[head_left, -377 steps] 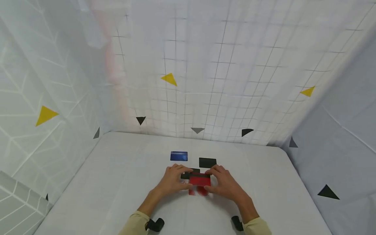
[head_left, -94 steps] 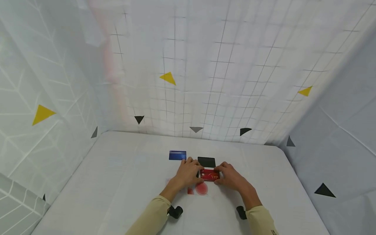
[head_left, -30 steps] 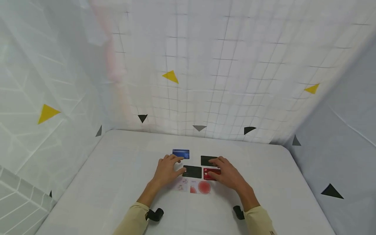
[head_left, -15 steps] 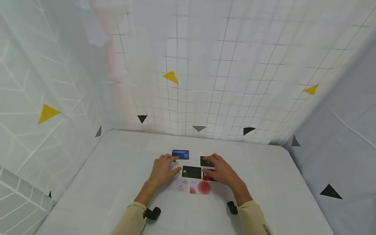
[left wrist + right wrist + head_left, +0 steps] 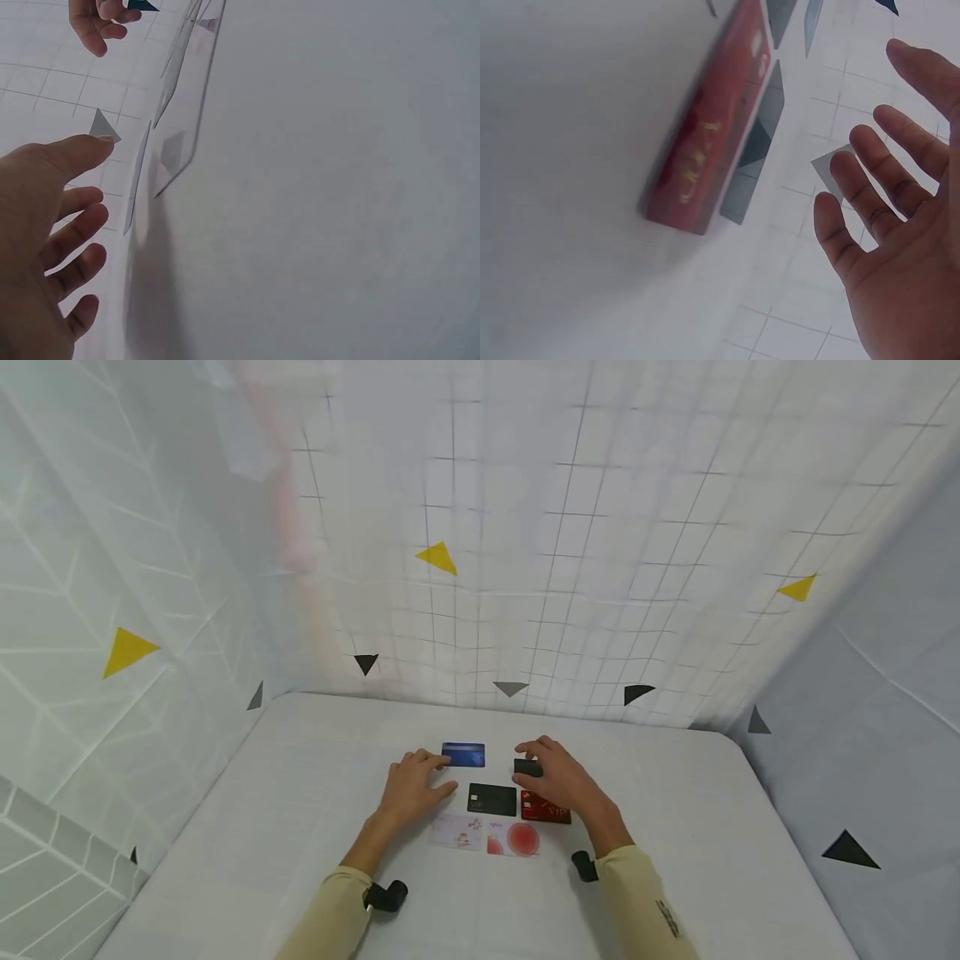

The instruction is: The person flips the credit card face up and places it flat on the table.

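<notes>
My left hand point(image 5: 410, 789) hovers with fingers apart, its forefinger tip by the left end of a blue card point(image 5: 465, 755) lying stripe side up. In the left wrist view that left hand point(image 5: 45, 232) holds nothing. Over the far dark card point(image 5: 527, 767) reaches my right hand point(image 5: 564, 778), covering the card's right part. The right wrist view shows the right hand point(image 5: 907, 217) with spread fingers, apart from the cards. Nearer me lie a dark green VIP card point(image 5: 492, 800) with a chip and a red VIP card point(image 5: 546, 807), side by side.
Closest to me lie two pale cards, one with a faint pink pattern point(image 5: 456, 832), the other with a red circle point(image 5: 522, 839). All rest on a white-covered table point(image 5: 480, 910). White sheets with yellow and black triangles point(image 5: 437, 557) enclose it.
Both hands earlier held the red card, first stripe side up, later VIP face up beside the dark green one. They have released it; the left drew back left, the right moved to the far dark card.
</notes>
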`<state>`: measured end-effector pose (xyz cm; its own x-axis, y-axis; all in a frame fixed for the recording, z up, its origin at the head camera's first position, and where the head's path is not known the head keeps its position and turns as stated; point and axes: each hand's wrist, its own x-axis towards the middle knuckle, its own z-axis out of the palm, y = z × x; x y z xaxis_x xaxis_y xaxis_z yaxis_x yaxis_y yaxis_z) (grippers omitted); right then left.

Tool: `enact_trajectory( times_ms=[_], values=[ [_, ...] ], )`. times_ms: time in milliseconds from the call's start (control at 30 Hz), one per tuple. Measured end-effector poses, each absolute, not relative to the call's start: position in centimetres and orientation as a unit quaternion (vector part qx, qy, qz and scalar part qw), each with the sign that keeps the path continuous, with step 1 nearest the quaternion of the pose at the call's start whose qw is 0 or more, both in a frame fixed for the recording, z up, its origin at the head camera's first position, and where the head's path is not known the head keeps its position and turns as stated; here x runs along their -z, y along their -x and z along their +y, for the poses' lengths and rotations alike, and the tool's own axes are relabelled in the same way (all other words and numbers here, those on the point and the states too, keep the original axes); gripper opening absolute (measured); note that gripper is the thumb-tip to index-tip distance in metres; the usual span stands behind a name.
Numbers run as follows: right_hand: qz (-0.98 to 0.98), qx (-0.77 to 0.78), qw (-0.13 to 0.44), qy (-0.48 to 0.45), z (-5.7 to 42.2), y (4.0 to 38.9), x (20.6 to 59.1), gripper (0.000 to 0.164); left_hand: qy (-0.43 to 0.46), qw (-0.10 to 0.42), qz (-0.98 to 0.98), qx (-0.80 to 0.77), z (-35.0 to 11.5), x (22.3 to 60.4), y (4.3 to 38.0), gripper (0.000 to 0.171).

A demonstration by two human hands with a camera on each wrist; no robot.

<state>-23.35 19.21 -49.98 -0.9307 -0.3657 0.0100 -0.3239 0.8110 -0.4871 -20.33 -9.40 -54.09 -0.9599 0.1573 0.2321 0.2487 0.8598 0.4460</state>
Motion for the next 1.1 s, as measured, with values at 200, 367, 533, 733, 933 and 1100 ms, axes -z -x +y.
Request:
enact_trajectory(
  times_ms=[200, 367, 533, 733, 933, 1100],
  values=[
    [0.944, 0.256, 0.057, 0.199, 18.6, 24.6, 49.5, 0.057, 0.105, 0.088, -0.963, 0.230, -9.5, 53.7, 21.3, 0.049],
    [0.942, 0.265, 0.068, 0.196, 17.9, 25.2, 49.9, 0.056, 0.107, 0.079, -0.967, 0.218, -9.4, 54.0, 22.5, 0.052],
    [0.942, 0.267, 0.082, 0.186, 16.9, 25.8, 51.0, 0.056, 0.092, 0.073, -0.974, 0.195, -9.5, 54.3, 23.2, 0.054],
    [0.944, 0.253, 0.093, 0.190, 15.6, 26.3, 51.9, 0.057, 0.078, 0.043, -0.980, 0.176, -9.7, 54.2, 23.7, 0.058],
    [0.945, 0.244, 0.090, 0.198, 14.5, 26.7, 52.1, 0.058, 0.069, 0.029, -0.983, 0.169, -9.7, 54.0, 24.5, 0.059],
    [0.951, 0.215, 0.077, 0.208, 13.9, 27.1, 51.9, 0.057, 0.058, 0.020, -0.984, 0.169, -9.9, 53.8, 24.8, 0.059]
  ],
)
